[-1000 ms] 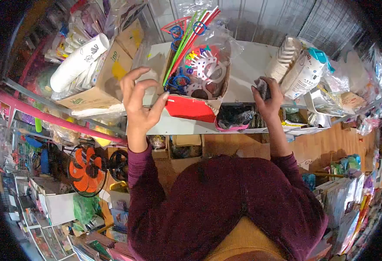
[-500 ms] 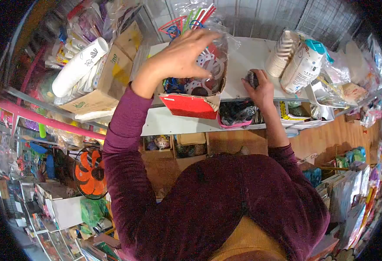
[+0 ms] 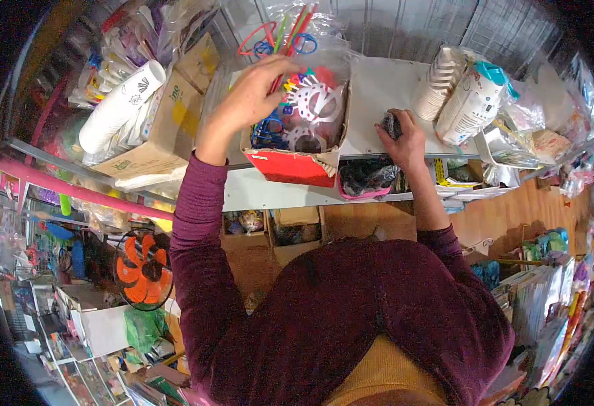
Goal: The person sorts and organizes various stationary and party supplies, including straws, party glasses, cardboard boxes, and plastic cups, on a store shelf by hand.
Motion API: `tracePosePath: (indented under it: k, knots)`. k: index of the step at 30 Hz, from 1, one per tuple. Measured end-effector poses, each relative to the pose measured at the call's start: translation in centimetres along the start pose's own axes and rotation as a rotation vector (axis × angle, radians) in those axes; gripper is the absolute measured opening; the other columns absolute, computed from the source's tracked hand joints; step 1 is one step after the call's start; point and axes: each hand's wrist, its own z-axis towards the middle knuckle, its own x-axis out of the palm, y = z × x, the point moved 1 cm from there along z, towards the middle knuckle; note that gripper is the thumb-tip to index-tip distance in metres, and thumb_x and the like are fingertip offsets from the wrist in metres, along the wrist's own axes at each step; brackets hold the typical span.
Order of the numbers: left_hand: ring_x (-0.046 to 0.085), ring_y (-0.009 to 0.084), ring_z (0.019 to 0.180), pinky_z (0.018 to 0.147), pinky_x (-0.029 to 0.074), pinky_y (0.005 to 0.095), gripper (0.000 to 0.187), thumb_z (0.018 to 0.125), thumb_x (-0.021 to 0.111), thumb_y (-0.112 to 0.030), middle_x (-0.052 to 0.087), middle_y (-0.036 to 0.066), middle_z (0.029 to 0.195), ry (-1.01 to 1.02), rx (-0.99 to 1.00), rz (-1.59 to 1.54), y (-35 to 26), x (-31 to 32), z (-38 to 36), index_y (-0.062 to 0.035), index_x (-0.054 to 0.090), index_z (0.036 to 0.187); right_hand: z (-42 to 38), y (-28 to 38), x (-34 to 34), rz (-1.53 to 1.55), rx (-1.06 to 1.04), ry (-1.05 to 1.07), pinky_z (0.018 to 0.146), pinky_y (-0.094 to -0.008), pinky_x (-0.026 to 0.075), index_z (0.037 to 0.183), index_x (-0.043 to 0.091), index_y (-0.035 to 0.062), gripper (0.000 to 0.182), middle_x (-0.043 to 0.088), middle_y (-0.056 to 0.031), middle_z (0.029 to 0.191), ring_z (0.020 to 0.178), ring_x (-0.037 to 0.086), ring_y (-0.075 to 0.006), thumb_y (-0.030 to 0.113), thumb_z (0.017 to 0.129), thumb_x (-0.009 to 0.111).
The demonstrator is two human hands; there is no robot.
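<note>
A red-fronted cardboard box (image 3: 290,168) stands on the white shelf, holding white dotted items (image 3: 317,101), blue pieces and colourful sticks (image 3: 300,30). Over the box's left side is my left hand (image 3: 253,91), fingers bent toward the contents; what its fingertips hold, if anything, is hidden. My right hand (image 3: 405,139) rests on the shelf to the right of the box, closed on a small dark bundle (image 3: 392,126). Below it, a pink basket (image 3: 364,194) contains dark plastic-wrapped things.
Stacked paper cups (image 3: 439,84) and a wrapped cup pack (image 3: 473,105) stand at the right. At the left are a carton (image 3: 168,122) and a long white cup stack (image 3: 121,105). An orange fan (image 3: 141,268) is at the lower left.
My left hand has moved left and down, uncovering more of the box's contents, and its fingers are less spread. The box has shifted slightly left. My right hand has stayed in place.
</note>
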Motion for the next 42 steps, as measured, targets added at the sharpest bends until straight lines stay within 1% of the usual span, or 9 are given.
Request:
tracePosePath:
  k: [7, 13, 15, 19, 26, 28, 30, 38, 42]
  knots:
    - [0.05, 0.0276, 0.113, 0.099, 0.035, 0.0352, 0.042, 0.071, 0.061, 0.0, 0.056, 0.015, 0.114, 0.019, 0.052, -0.211, -1.4, -1.2, -0.3, -0.0008, 0.055, 0.112, -0.2, 0.0, -0.2, 0.001, 0.012, 0.015, 0.069, -0.0398, 0.048, 0.098, 0.057, 0.0024, 0.036, 0.057, -0.0163, 0.089, 0.08, 0.058, -0.0357, 0.02, 0.071, 0.071]
    - [0.042, 0.0287, 0.121, 0.102, 0.03, 0.0384, 0.058, 0.07, 0.069, -0.014, 0.049, 0.016, 0.124, -0.168, 0.012, 0.029, -2.6, -2.2, 0.7, -0.0039, 0.048, 0.123, -0.2, 0.1, 0.0, -0.019, 0.012, 0.022, 0.069, -0.0387, 0.047, 0.099, 0.057, 0.0022, 0.035, 0.058, -0.0162, 0.087, 0.079, 0.059, -0.0353, 0.018, 0.071, 0.07]
    - [0.038, 0.0352, 0.122, 0.102, 0.03, 0.041, 0.065, 0.07, 0.072, -0.028, 0.045, 0.019, 0.127, -0.069, 0.121, 0.061, -2.3, -1.5, 2.1, -0.0054, 0.046, 0.125, 0.0, 0.0, 0.0, -0.02, 0.002, 0.02, 0.069, -0.0389, 0.047, 0.099, 0.057, 0.0023, 0.035, 0.058, -0.0162, 0.087, 0.079, 0.059, -0.0353, 0.018, 0.071, 0.07]
    - [0.035, 0.0337, 0.126, 0.105, 0.025, 0.042, 0.074, 0.072, 0.07, -0.038, 0.042, 0.019, 0.131, 0.024, 0.24, 0.251, -1.8, 0.4, 6.0, -0.0053, 0.039, 0.131, -0.2, 0.1, 0.0, 0.002, 0.015, 0.016, 0.069, -0.0404, 0.047, 0.1, 0.056, 0.0029, 0.036, 0.057, -0.016, 0.09, 0.08, 0.058, -0.0361, 0.02, 0.071, 0.07]
    - [0.049, 0.0288, 0.112, 0.096, 0.035, 0.0384, 0.046, 0.081, 0.062, -0.032, 0.056, 0.018, 0.112, 0.228, 0.143, 0.295, -0.6, 1.7, 8.0, -0.0019, 0.054, 0.114, -0.3, -0.6, 0.1, 0.01, 0.075, 0.03, 0.07, -0.0417, 0.048, 0.1, 0.056, 0.0037, 0.039, 0.058, -0.016, 0.091, 0.081, 0.058, -0.0368, 0.022, 0.07, 0.071]
    - [0.056, 0.0193, 0.09, 0.081, 0.043, 0.0317, 0.03, 0.085, 0.057, -0.025, 0.062, 0.011, 0.094, 0.114, -0.01, -0.055, 0.6, 0.3, 6.5, 0.001, 0.06, 0.099, -0.3, -0.6, 0.1, 0.034, 0.076, -0.001, 0.07, -0.042, 0.048, 0.101, 0.056, 0.0038, 0.039, 0.058, -0.016, 0.093, 0.082, 0.058, -0.0367, 0.024, 0.07, 0.07]
    - [0.045, 0.0116, 0.063, 0.059, 0.04, 0.0264, 0.02, 0.083, 0.06, -0.019, 0.052, 0.003, 0.067, -0.404, 0.111, -0.3, 1.6, 0.0, 4.5, 0.0012, 0.058, 0.082, -0.3, -0.2, -0.3, 0.048, 0.059, 0.027, 0.07, -0.042, 0.048, 0.101, 0.055, 0.004, 0.039, 0.057, -0.0161, 0.095, 0.083, 0.058, -0.0365, 0.025, 0.071, 0.07]
    - [0.046, 0.0054, 0.071, 0.063, 0.038, 0.0199, 0.021, 0.087, 0.056, -0.017, 0.053, -0.002, 0.075, -0.545, 0.046, -0.46, 2.2, -0.4, 1.8, 0.0035, 0.057, 0.081, -0.3, -0.2, -0.3, 0.024, 0.033, 0.037, 0.069, -0.0411, 0.048, 0.101, 0.056, 0.0045, 0.038, 0.057, -0.015, 0.094, 0.081, 0.058, -0.0366, 0.025, 0.071, 0.071]
    - [0.051, 0.0076, 0.076, 0.068, 0.041, 0.0221, 0.022, 0.088, 0.055, -0.018, 0.058, 0.002, 0.085, -0.41, 0.013, -0.496, 2.5, 0.1, 2.6, 0.0041, 0.058, 0.092, -0.2, -0.2, -0.3, -0.004, 0.054, 0.04, 0.069, -0.0411, 0.048, 0.1, 0.056, 0.0046, 0.037, 0.057, -0.0151, 0.093, 0.081, 0.058, -0.0365, 0.024, 0.072, 0.07]
